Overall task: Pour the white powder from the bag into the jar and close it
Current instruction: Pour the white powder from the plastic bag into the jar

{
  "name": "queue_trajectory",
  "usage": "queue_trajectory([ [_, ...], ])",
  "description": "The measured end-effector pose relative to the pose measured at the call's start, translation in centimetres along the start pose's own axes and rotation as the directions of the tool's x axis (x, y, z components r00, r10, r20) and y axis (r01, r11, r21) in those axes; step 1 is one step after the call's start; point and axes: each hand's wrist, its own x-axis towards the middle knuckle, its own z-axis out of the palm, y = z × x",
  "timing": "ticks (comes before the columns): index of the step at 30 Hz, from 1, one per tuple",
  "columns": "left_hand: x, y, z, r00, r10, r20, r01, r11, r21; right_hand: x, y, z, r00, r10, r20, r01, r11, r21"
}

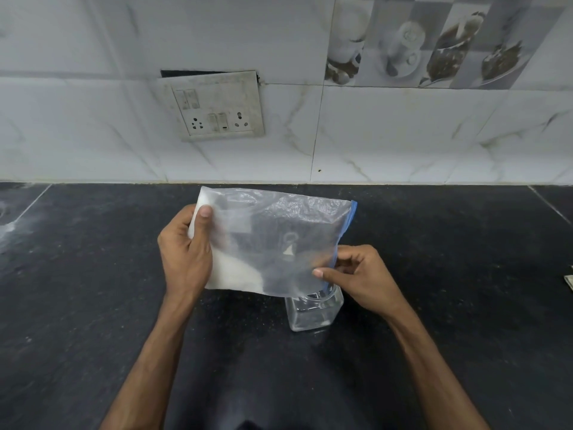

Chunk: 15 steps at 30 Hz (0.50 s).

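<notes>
Head view: the bag [273,240] sits at the centre of the frame, held sideways above the dark worktop [93,305]; its long axis runs left to right, with the blue zip strip [344,240] at the right end and the closed bottom at the left. The left hand [186,252] grips the bottom end, thumb on the front face and fingers wrapped behind; the right hand [356,277] pinches the lower corner of the zip end between thumb and fingers, so both hands are closed on the bag. The white powder [232,271] lies heaped in the lower left part of the bag, beside the left hand and well away from the mouth; only a frosted film shows across the rest. The jar [313,311] stands upright on the worktop just below the right end of the bag, clear and open, with no lid in sight; its mouth lies directly under the corner that the right hand holds, partly hidden behind the plastic. Whether the zip is already parted I cannot tell. The pour seems to turn on this: the powder lies at the end far from the jar, so the left hand would need to lift its end while the right hand, the nearer one, keeps the mouth over the jar.
</notes>
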Motion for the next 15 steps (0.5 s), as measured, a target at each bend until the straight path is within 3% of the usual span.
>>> queue_trajectory([
  [4, 0.4, 0.5, -0.1, 1.0, 0.018, -0.013, -0.018, 0.999, 0.029, 0.2, 0.3, 0.1, 0.997, 0.049, -0.067, -0.053, 0.996, -0.066],
  [15, 1.3, 1.3, -0.1, 0.998, 0.062, 0.011, -0.063, 0.996, 0.062, 0.0, 0.8, 0.1, 0.993, -0.022, -0.115, 0.015, 0.998, -0.062],
])
